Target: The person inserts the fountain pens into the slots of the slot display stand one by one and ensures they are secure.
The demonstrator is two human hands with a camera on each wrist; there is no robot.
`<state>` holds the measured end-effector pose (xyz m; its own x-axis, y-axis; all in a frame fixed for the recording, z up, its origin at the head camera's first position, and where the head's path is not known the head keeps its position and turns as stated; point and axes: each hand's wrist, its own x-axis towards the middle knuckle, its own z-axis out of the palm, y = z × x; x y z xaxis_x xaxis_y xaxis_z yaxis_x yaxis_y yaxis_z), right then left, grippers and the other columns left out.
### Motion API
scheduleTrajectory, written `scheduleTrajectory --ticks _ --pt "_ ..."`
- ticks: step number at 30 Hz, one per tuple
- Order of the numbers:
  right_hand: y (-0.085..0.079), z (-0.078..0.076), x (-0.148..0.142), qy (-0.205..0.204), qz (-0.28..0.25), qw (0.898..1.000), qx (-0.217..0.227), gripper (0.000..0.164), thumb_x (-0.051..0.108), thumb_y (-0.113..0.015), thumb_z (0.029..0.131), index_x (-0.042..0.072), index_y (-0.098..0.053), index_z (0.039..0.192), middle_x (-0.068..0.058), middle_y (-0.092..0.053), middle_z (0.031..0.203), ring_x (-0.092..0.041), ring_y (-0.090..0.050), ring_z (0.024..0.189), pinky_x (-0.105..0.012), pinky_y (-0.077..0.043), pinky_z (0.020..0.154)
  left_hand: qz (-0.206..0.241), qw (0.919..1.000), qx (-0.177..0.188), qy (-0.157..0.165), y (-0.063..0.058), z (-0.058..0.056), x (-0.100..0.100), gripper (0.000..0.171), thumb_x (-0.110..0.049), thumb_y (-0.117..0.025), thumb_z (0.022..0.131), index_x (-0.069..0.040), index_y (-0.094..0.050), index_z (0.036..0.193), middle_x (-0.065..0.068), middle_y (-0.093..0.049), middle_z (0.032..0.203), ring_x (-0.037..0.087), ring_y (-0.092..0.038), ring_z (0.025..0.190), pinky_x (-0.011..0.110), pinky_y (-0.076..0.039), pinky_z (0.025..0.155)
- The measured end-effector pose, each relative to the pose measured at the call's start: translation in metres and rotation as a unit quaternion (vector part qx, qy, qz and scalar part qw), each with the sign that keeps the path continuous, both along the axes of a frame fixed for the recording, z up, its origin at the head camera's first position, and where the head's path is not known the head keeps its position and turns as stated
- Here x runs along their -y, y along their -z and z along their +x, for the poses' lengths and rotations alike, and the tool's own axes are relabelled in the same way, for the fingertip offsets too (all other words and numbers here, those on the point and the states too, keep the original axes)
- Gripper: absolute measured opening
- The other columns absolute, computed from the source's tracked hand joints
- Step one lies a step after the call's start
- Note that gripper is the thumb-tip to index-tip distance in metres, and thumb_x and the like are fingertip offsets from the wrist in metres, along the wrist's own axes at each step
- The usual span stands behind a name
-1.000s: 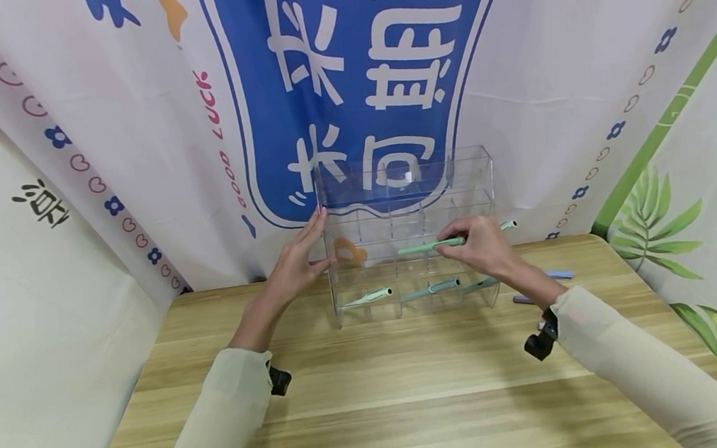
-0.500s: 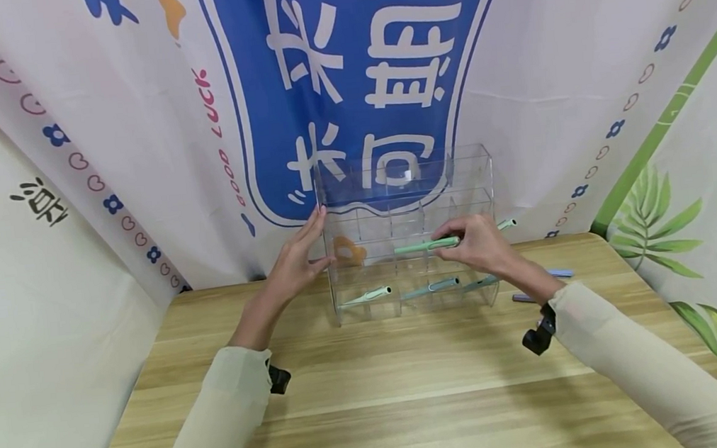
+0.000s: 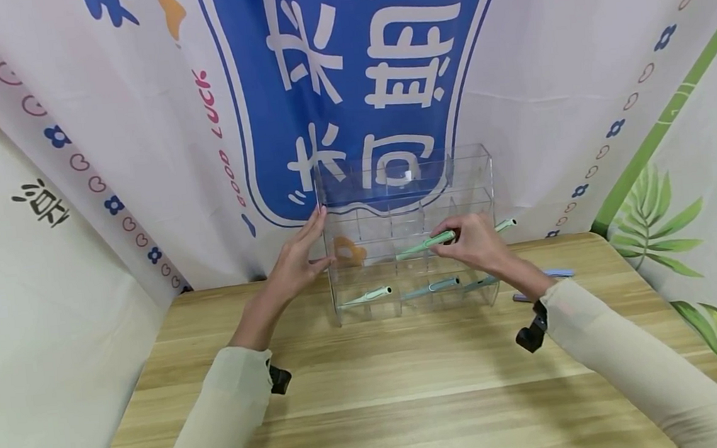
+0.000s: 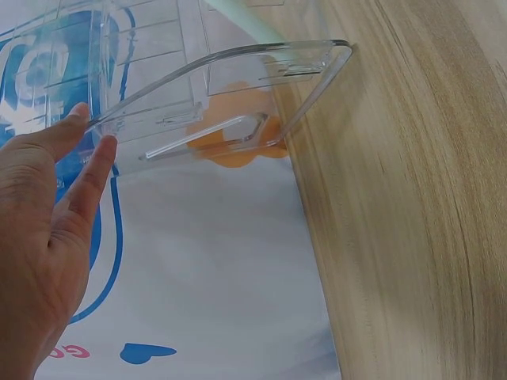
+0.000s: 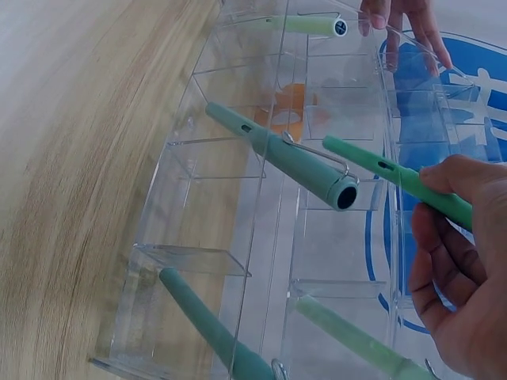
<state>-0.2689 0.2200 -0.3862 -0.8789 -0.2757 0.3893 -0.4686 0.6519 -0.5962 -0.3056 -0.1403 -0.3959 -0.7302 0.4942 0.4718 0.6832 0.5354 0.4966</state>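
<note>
A clear acrylic rack (image 3: 330, 283) with several compartments stands upright at the back of the table. My left hand (image 3: 294, 265) rests its straight fingers and thumb against the rack's left side edge. My right hand (image 3: 478, 242) pinches a bright green pen (image 5: 364, 154) between thumb and fingers, its narrow end pointing left at a middle-row compartment. Below it lie a pale green pen (image 3: 368, 296), a blue-green pen (image 3: 437, 287) with a metal clip, and a teal pen (image 3: 480, 284) partly behind my right wrist. Another pale green pen (image 3: 507, 224) sticks out beyond my right hand.
On the wooden table (image 3: 373, 393), right of the rack, lie a blue pen (image 3: 560, 273) and a darker violet one (image 3: 521, 298), partly covered by my right forearm. A printed curtain (image 3: 529, 124) hangs directly behind the rack.
The green pen has shifted slightly left and now tilts, its right end raised and its left end lowered. My right hand moved a little left with it. The left hand stays still.
</note>
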Motion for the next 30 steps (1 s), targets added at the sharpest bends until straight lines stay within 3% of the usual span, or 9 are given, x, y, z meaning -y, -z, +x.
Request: scheduleTrajectory --ticks 3,6,10,17,23,30 --pt "0.0010 -0.0010 0.0015 0.005 0.004 1.000 0.002 0.014 0.009 -0.085 0.089 0.001 -0.082 0.101 -0.008 -0.077 0.081 -0.014 -0.060 0.057 -0.021 -0.046 0.047 -0.004 1.0000 -0.003 -0.004 -0.0001 0.0003 -0.0002 0.100 0.009 -0.083 0.085 -0.004 -0.026 0.166 0.022 -0.019 0.172 0.040 -0.069 0.118 0.034 -0.067 0.083" --pt "0.0019 -0.0023 0.0029 0.009 0.007 1.000 0.002 0.015 0.009 -0.085 0.089 0.000 -0.082 0.100 -0.009 -0.077 0.080 -0.013 -0.062 0.057 -0.021 -0.048 0.047 -0.009 0.9999 -0.006 -0.007 -0.0001 0.0002 -0.0003 0.100 0.008 -0.084 0.085 -0.004 -0.026 0.166 0.023 -0.020 0.172 0.034 -0.075 0.087 0.032 -0.067 0.076" --pt "0.0029 -0.0050 0.0051 0.010 0.015 1.000 -0.006 0.015 0.011 -0.085 0.089 0.000 -0.082 0.099 -0.009 -0.078 0.078 -0.012 -0.064 0.056 -0.021 -0.049 0.047 -0.005 1.0000 0.000 -0.005 0.0003 -0.0001 0.0000 0.100 0.009 -0.084 0.085 -0.003 -0.026 0.166 0.022 -0.020 0.172 0.032 -0.074 0.084 0.031 -0.067 0.075" --pt "0.0021 -0.0063 0.0065 0.017 0.018 1.000 -0.003 0.014 0.012 -0.086 0.089 0.002 -0.083 0.099 -0.008 -0.078 0.077 -0.012 -0.063 0.055 -0.023 -0.049 0.047 -0.006 1.0000 -0.003 -0.006 -0.0005 -0.0005 0.0004 0.101 0.008 -0.084 0.085 -0.004 -0.026 0.166 0.022 -0.020 0.172 0.036 -0.075 0.095 0.033 -0.067 0.080" --pt "0.0011 -0.0052 0.0048 0.021 0.024 0.999 0.015 0.015 0.011 -0.086 0.088 0.002 -0.083 0.100 -0.009 -0.078 0.082 -0.013 -0.061 0.056 -0.022 -0.048 0.047 -0.008 0.9999 -0.005 -0.006 0.0009 -0.0021 0.0004 0.101 0.008 -0.084 0.085 -0.005 -0.026 0.167 0.022 -0.021 0.172 0.025 -0.071 0.070 0.029 -0.066 0.071" --pt "-0.0009 -0.0035 0.0034 0.026 0.039 0.999 0.021 0.018 0.013 -0.088 0.087 0.004 -0.083 0.101 -0.007 -0.078 0.082 -0.012 -0.060 0.057 -0.023 -0.047 0.049 -0.009 0.9999 -0.004 -0.007 0.0010 -0.0019 0.0004 0.101 0.007 -0.085 0.085 -0.005 -0.026 0.167 0.022 -0.020 0.172 0.022 -0.069 0.067 0.029 -0.066 0.069"
